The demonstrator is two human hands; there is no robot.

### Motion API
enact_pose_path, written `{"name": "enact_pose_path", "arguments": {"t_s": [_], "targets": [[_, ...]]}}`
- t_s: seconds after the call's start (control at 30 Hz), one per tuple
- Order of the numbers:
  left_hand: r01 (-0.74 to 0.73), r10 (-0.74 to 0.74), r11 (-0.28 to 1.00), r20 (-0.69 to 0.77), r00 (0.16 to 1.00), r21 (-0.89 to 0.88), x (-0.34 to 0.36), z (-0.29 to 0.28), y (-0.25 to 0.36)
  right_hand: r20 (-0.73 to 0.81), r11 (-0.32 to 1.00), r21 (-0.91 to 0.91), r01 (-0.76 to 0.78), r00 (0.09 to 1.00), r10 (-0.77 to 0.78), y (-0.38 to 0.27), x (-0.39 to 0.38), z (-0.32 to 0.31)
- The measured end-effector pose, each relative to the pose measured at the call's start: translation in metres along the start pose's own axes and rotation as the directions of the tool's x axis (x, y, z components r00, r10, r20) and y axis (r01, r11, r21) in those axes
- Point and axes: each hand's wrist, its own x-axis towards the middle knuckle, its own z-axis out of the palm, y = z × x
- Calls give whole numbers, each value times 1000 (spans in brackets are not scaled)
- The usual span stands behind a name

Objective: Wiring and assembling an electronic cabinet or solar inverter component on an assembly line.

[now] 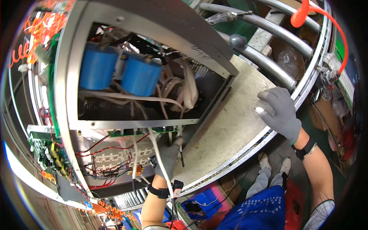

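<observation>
A metal-framed electrical cabinet point(63, 88) lies on a pale board, with two blue cylindrical parts point(141, 74) and loose pale cables inside its opening. Beneath the frame's lower bar, my left hand point(168, 157) in a grey glove reaches in among hanging cables. A white cable point(161, 163) passes in front of it. Its thumb shows beside a dark-tipped cable point(181, 153), while the other fingers are mostly hidden, so its grip is unclear. My right hand point(280, 113), also grey-gloved, rests on the board point(234, 115) near its right edge, fingers bent and apart, holding nothing; one fingertip looks white.
Metal rollers point(268, 65) run beyond the board, with a tool point(228, 17) lying across them. An orange-red hose point(341, 42) curves at the upper right. Green circuit boards point(42, 147) and thin wires line the cabinet's left side. A blue bin point(207, 201) stands below.
</observation>
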Motion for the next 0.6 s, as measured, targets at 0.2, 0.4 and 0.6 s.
{"name": "enact_pose_path", "arguments": {"t_s": [0.2, 0.4, 0.6], "targets": [[-105, 109, 985, -21, 994, 139, -9, -9, -34, 15, 999, -34, -5, 1000, 6, -3, 4, -3], [-186, 192, 969, -28, 981, 162, -16, -2, -14, 1, 1000, -5, 16, 1000, -16, -4, 9, -1], [-156, 106, 794, 118, 987, 588, -38, -5, -31, -4, 998, -1, 63, 998, -63, -4, 4, 0]]}}
